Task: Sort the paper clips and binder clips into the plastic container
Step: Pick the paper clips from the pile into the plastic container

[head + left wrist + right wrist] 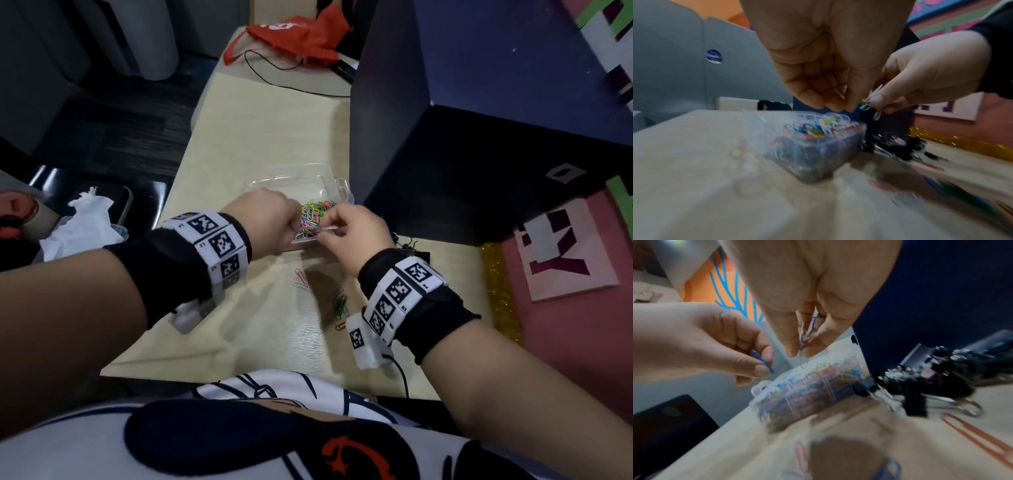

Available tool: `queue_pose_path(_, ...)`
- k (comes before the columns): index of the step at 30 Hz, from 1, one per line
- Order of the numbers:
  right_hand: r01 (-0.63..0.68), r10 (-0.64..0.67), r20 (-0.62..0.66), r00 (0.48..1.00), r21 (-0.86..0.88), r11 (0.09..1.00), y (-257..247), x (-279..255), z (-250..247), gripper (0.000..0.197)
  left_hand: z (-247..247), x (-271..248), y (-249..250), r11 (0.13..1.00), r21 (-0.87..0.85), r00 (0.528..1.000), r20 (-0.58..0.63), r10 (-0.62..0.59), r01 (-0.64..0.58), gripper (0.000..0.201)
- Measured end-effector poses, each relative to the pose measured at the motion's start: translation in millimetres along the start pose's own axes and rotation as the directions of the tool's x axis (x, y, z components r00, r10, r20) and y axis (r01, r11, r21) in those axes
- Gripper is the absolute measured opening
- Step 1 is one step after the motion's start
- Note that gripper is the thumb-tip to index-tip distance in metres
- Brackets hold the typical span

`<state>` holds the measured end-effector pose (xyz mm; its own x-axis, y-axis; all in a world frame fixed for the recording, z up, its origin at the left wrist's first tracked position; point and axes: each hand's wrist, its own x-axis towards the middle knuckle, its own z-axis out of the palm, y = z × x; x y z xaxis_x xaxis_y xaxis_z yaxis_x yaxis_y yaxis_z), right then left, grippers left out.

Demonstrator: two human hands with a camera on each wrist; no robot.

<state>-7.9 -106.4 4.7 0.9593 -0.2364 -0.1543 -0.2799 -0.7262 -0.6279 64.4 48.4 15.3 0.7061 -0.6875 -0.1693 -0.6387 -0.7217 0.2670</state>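
A clear plastic container (337, 185), lid open, holds a heap of coloured paper clips (317, 209). Both hands hover just above it. My left hand (295, 226) pinches a blue paper clip (763, 361) between thumb and forefinger. My right hand (324, 231) pinches a small bunch of paper clips (869, 104), white and green among them. Loose paper clips (337, 301) lie on the table nearer to me. A pile of black binder clips (920, 382) sits right of the container; in the head view my right wrist hides most of it.
A tall dark blue box (479, 154) stands right of the container. The pale table (260, 137) carries a red bag (301, 32) and a black cable (274, 73) at the far end. A black chair with white tissue (85, 222) is at the left.
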Motion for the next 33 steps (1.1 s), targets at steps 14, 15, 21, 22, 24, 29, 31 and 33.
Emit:
queue_pose_path(14, 0.159, 0.127, 0.489, 0.863, -0.501, 0.851, 37.2, -49.5, 0.0, 0.064, 50.8, -4.7, 18.6, 0.941, 0.27, 0.949, 0.291, 0.121, -0.203, 0.019)
queue_pose_path(15, 0.183, 0.092, 0.485, 0.87, -0.488, 0.853, 39.8, -51.1, 2.0, 0.063, 55.0, -4.2, 18.9, 0.932, 0.293, 0.945, 0.305, 0.119, -0.212, 0.016)
queue_pose_path(21, 0.199, 0.025, 0.458, 0.888, -0.433, 0.879, 44.6, -49.7, 9.0, 0.042, 59.1, 2.1, 21.2, 0.917, 0.339, 0.949, 0.295, 0.11, -0.212, 0.01)
queue_pose_path(22, 0.202, 0.021, 0.452, 0.892, -0.439, 0.875, 44.8, -48.7, 9.8, 0.039, 59.2, 3.0, 21.6, 0.914, 0.346, 0.946, 0.307, 0.104, -0.213, 0.011)
queue_pose_path(24, 0.197, 0.023, 0.44, 0.898, -0.446, 0.873, 44.9, -47.4, 11.3, 0.035, 59.9, 3.6, 23.0, 0.917, 0.338, 0.936, 0.338, 0.093, -0.213, 0.012)
queue_pose_path(29, 0.134, 0.085, 0.435, 0.896, -0.447, 0.884, 42.6, -41.3, 14.0, 0.03, 62.0, 4.5, 25.3, 0.941, 0.295, 0.926, 0.375, 0.048, -0.168, 0.016)
queue_pose_path(31, 0.109, 0.124, 0.442, 0.888, -0.466, 0.878, 41.6, -37.9, 15.3, 0.028, 62.4, 2.7, 27.2, 0.947, 0.283, 0.926, 0.376, 0.036, -0.152, 0.018)
queue_pose_path(33, 0.1, 0.155, 0.459, 0.875, -0.484, 0.869, 39.5, -35.1, 15.2, 0.028, 62.1, 1.0, 28.5, 0.946, 0.283, 0.927, 0.373, 0.044, -0.159, 0.019)
